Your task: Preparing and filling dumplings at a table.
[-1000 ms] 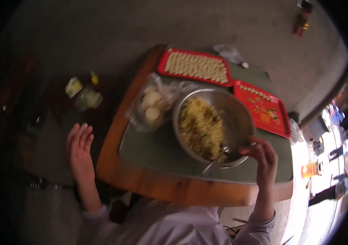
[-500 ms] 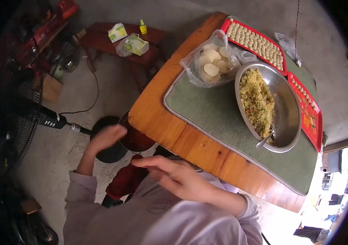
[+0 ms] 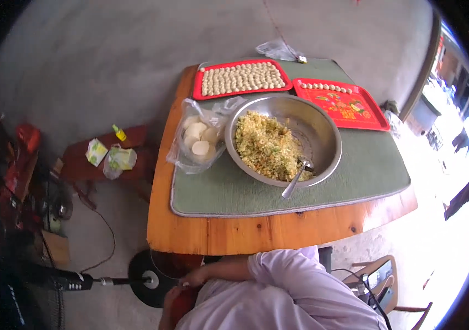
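Note:
Only one hand shows: my right hand [image 3: 191, 276] reaches left across my body, below the near edge of the wooden table [image 3: 245, 234]. Its fingers point down beside a dark red seat [image 3: 175, 308]; their grip is hidden. My left hand is out of sight. On a green mat [image 3: 366, 170] stands a steel bowl [image 3: 322, 132] of yellow-green filling with a spoon [image 3: 295, 181] leaning in it. Left of the bowl lies a clear bag of round white dough pieces [image 3: 199, 140]. Behind are two red trays, one full of small dumplings [image 3: 240, 78], one nearly bare [image 3: 350, 107].
A black fan base [image 3: 146, 278] with its pole lies on the floor under the table's left corner. A low red stool [image 3: 102, 157] with yellow-green cartons stands further left. A chair [image 3: 383, 275] sits at my right. Clutter lines the left wall.
My view has swung from the floor at my left back up over the table. My hands have dropped below the table edge; the left one has gone out of sight.

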`<action>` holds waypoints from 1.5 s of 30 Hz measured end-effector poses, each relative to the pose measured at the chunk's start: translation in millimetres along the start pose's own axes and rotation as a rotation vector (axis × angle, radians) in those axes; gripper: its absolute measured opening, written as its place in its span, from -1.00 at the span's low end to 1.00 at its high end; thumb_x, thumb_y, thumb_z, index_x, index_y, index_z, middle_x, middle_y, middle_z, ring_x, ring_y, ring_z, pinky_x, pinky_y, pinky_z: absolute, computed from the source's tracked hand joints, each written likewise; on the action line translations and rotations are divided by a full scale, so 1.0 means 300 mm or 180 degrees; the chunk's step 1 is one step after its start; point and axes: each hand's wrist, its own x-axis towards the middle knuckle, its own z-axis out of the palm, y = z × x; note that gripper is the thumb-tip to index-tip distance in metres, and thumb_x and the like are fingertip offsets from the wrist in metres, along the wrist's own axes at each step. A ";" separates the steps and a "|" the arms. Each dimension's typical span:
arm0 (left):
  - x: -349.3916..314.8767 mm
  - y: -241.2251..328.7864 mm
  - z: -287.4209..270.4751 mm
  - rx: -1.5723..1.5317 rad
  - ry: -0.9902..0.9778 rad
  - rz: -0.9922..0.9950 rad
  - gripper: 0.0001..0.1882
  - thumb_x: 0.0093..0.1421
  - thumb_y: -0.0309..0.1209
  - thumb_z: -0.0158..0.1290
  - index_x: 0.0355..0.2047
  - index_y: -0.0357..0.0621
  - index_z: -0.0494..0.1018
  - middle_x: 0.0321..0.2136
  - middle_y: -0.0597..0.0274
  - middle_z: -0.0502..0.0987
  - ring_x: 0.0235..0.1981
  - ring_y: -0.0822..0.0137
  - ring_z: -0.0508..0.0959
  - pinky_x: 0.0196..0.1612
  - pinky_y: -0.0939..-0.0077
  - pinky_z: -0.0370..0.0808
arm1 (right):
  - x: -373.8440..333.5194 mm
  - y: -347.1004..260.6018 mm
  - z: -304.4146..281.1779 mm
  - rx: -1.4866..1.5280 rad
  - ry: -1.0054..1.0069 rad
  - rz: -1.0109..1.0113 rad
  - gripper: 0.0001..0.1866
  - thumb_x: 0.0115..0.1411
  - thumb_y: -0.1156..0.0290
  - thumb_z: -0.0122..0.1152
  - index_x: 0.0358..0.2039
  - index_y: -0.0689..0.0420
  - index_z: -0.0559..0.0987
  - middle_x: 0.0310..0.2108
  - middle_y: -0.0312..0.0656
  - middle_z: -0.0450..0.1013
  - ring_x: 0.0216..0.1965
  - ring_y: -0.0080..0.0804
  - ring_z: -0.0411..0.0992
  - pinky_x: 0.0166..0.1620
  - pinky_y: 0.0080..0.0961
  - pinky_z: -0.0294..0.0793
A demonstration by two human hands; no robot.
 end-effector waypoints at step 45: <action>0.125 0.289 -0.049 0.2228 -0.1135 0.0354 -0.72 0.28 -0.26 -0.09 -0.27 -0.20 0.53 -0.35 0.13 0.56 -0.31 0.30 0.55 -0.12 0.44 0.45 | -0.055 -0.011 0.017 -0.1007 0.0894 -0.0442 -0.56 0.01 0.15 0.23 -0.14 0.14 0.48 -0.28 0.10 0.51 -0.24 0.10 0.48 -0.19 -0.09 0.46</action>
